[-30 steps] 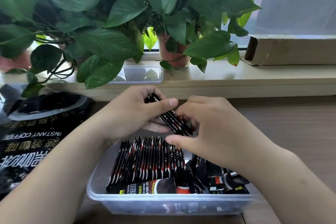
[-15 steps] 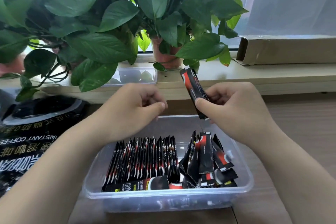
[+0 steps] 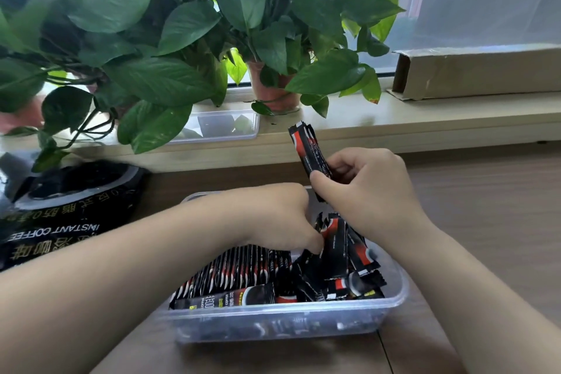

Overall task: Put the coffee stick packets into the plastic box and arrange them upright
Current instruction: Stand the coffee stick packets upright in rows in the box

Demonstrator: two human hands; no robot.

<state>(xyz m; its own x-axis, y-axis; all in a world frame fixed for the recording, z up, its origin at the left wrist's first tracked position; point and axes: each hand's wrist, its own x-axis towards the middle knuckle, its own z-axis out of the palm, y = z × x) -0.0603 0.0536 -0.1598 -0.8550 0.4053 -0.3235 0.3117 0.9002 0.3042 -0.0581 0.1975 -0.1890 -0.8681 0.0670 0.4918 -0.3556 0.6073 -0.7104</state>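
So, my right hand point(image 3: 364, 191) is up above the far edge of the plastic box point(image 3: 273, 325). It's pinching a small bunch of coffee stick packets point(image 3: 308, 150) between thumb and fingers, tops tilted toward the windowsill point(image 3: 425, 118). My left hand point(image 3: 279, 218) is down inside the box with its fingers buried among the loose packets point(image 3: 343, 255) on the right side. Honestly can't tell if it's gripping any. Left of those, a neat row of packets point(image 3: 236, 267) stands upright, and one flat packet point(image 3: 230, 299) lies along the near wall. The box sits on the wooden surface point(image 3: 485, 222). A black instant coffee bag point(image 3: 60, 222) lies off to the left, under the potted plants point(image 3: 151, 24).
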